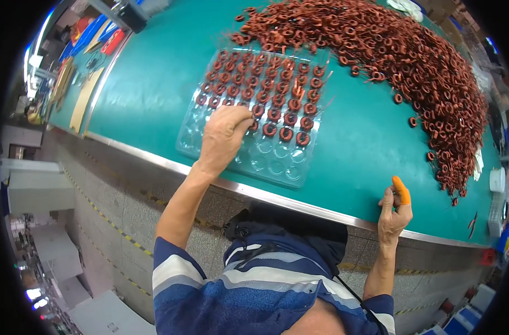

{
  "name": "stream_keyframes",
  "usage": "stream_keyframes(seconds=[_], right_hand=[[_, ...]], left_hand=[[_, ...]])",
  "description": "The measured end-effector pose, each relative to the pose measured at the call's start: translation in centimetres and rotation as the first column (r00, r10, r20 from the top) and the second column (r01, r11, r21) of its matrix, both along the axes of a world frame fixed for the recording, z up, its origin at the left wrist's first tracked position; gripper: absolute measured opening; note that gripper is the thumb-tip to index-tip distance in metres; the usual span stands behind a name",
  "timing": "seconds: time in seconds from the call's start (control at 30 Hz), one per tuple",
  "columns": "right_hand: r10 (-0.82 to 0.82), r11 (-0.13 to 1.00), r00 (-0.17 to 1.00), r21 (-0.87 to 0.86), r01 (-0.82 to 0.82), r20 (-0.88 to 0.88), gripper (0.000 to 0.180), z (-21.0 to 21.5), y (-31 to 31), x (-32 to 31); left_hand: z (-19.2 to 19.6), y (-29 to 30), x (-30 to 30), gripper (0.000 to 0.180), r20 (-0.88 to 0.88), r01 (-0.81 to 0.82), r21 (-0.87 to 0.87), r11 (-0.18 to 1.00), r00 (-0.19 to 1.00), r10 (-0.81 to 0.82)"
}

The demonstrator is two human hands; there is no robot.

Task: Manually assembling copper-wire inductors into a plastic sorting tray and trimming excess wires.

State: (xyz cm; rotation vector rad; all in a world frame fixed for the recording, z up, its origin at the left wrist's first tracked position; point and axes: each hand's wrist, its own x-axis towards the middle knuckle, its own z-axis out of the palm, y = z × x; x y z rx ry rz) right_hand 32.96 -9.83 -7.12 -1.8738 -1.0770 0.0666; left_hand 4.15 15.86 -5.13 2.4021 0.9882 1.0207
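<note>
A clear plastic tray [243, 163] with round pockets lies on the green table. Copper-red ring coils [278, 100] sit in its far and right pockets, while several pockets along the near edge hold none. My left hand [223, 134] is over the tray's middle, thumb and fingers pinched at a ring coil [254, 126] that is partly hidden by the fingertips. My right hand [395, 215] is raised near the table's front edge, with an orange finger cot [400, 191] on one finger. Its thumb and fingers are curled together; a small dark thing between them is too small to name.
A large heap of loose ring coils [371, 39] curves across the far and right side of the green table [148, 89]. Cutters [472, 225] lie at the right, near a white round container [497, 180]. A red object [113, 42] is at the far left.
</note>
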Motion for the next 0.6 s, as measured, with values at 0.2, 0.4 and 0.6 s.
stream_keyframes(seconds=[0.2, 0.4, 0.6], right_hand=[[0.103, 0.995, 0.982, -0.023, -0.100, 0.158, 0.025, 0.6, 0.3, 1.1], [-0.142, 0.988, 0.910, -0.006, 0.157, 0.390, 0.025, 2.1, -3.9, 8.2], [-0.196, 0.978, 0.850, 0.040, 0.202, 0.488, 0.026, 3.1, -2.9, 14.0]], left_hand=[[-1.8, -0.5, -0.2, 0.010, -0.078, -0.017, -0.171, 0.985, 0.997, 0.004], [0.4, -3.4, 0.2, 0.018, -0.057, -0.119, 0.177, 0.977, 0.990, 0.131], [0.4, -11.6, 2.7, 0.014, 0.108, 0.117, 0.087, 0.989, 0.986, -0.126]])
